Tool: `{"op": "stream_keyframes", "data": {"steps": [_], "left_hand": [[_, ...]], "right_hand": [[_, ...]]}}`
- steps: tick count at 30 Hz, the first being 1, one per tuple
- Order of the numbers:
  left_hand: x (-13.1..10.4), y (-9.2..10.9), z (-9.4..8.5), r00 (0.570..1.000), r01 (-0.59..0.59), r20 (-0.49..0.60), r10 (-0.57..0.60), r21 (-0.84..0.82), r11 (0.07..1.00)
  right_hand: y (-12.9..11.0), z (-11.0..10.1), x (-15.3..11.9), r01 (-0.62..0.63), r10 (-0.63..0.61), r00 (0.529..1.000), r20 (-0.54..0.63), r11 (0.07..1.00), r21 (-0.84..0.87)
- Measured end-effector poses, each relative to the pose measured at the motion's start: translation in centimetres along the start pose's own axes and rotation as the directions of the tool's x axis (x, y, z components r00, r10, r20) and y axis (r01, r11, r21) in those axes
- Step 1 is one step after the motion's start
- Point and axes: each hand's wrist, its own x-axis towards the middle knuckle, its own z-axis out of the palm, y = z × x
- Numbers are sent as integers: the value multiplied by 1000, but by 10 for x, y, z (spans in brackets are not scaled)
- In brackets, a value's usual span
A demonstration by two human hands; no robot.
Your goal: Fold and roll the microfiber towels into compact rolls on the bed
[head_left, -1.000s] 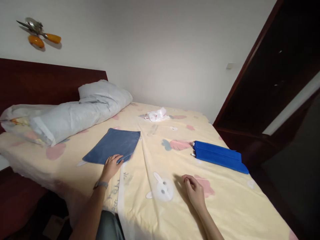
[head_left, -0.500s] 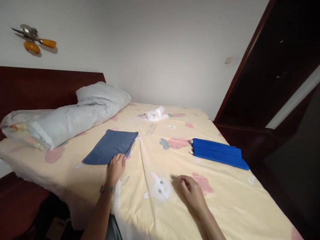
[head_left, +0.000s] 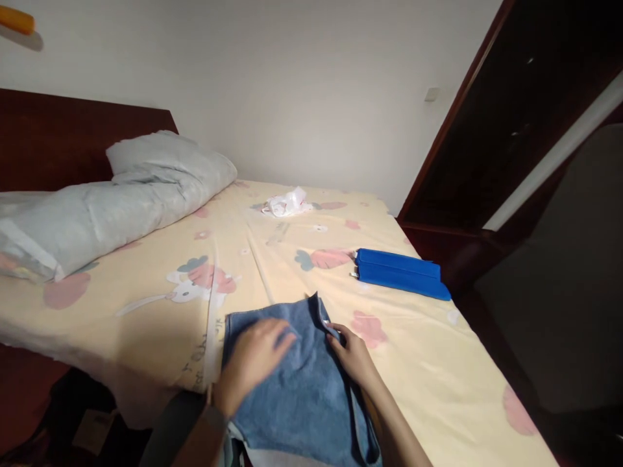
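A grey-blue piece of cloth (head_left: 302, 383), layered like a flat pouch or cover, lies in front of me at the near edge of the bed. My right hand (head_left: 350, 353) is closed on its right edge, with thumb and fingers pinching the cloth where the layers part near a small white tag. Over the upper left of the cloth is my left hand (head_left: 260, 357), blurred by motion, its thumb apart from the fingers and nothing visible in it. Whether it touches the cloth, I cannot tell. Farther right lies a folded bright blue cloth item (head_left: 402, 274) with white tags.
The bed has a cream sheet (head_left: 263, 259) printed with rabbits and carrots. A crumpled white plastic bag (head_left: 287, 202) lies toward the wall. At left, a rolled grey quilt (head_left: 126, 207) rests by the dark red headboard (head_left: 87, 130). A dark wooden wardrobe (head_left: 467, 149) stands at right.
The grey-blue cloth has come from the left of the bed to right in front of me. My right hand has taken hold of its edge; my left hand has moved right. The view has shifted.
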Motion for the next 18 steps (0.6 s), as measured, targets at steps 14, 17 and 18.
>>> {"op": "stream_keyframes", "data": {"steps": [14,17,18], "left_hand": [[9,-115,-6,971,228,-57,-230,-45,973],[11,-111,-8,973,202,-104,-205,-37,979],[11,-107,-12,972,190,-132,-193,-38,981]], "right_hand": [[-6,7,46,116,-128,990,-58,977,-180],[-17,7,49,124,-132,990,-56,983,-139],[-22,3,46,128,-136,989,-65,985,-116]]}}
